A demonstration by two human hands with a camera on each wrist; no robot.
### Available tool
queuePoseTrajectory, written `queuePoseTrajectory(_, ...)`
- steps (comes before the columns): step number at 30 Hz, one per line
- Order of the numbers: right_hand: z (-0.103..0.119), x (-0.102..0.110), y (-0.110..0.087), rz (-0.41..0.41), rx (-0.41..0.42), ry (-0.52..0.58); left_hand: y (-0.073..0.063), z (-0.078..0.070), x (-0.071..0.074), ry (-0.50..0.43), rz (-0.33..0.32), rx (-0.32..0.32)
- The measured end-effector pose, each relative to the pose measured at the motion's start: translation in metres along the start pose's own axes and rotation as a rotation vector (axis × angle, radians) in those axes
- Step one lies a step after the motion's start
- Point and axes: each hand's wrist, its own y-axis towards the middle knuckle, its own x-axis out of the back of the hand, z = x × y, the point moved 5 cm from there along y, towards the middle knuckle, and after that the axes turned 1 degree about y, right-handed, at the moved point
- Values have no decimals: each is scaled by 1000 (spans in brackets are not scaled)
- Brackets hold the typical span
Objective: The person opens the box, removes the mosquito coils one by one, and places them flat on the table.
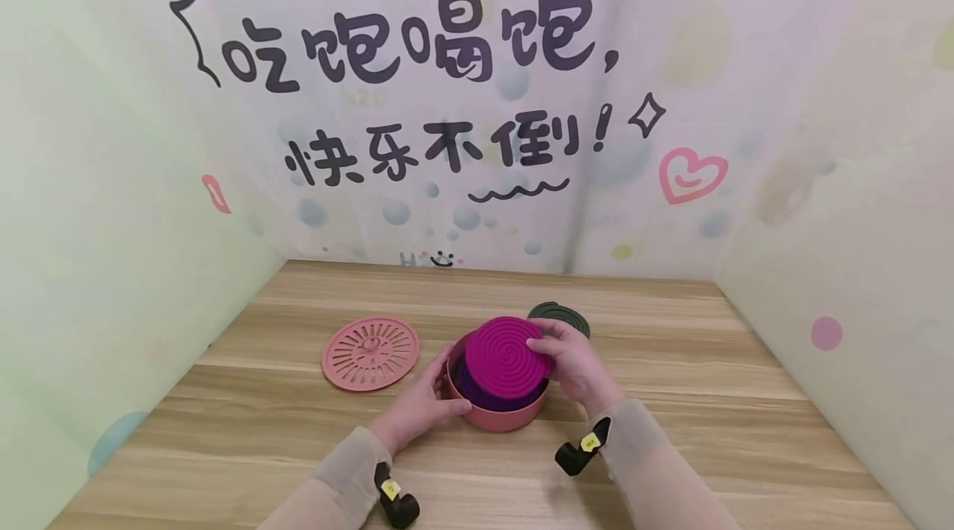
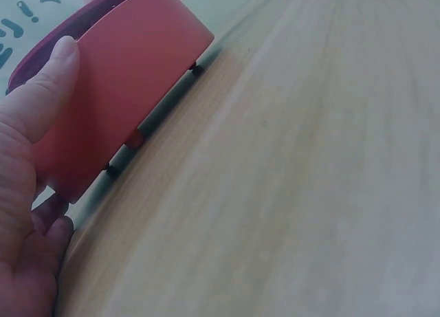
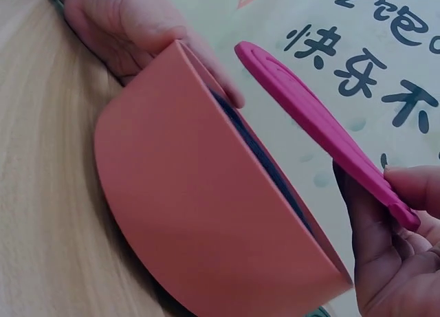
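Between thumb and fingers, my right hand (image 1: 570, 360) pinches the edge of a magenta spiral coaster (image 1: 507, 356). The coaster is tilted above a round salmon-pink holder (image 1: 507, 421), and the right wrist view shows a gap between it and the rim. Inside the holder lies a dark blue-purple coaster (image 3: 265, 159), partly hidden by the magenta one in the head view. My left hand (image 1: 421, 406) grips the holder's left side, its thumb (image 2: 58, 73) against the outer wall near the rim. Small feet show under the holder in the left wrist view.
A slotted pink lid (image 1: 371, 354) with a small central knob lies on the wooden table (image 1: 656, 397) to the left. Behind my right hand is a dark green spiral coaster (image 1: 562, 316), partly covered. Printed cloth walls (image 1: 447, 224) stand at the back and both sides.
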Motion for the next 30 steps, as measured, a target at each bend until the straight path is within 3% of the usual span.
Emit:
queuePoseTrajectory(11,11,25,3,-45,17,70,2,4,1,43,-6,33)
queuePoseTrajectory(30,14,84,6,-169,24,221,0,2,0,2,0,4)
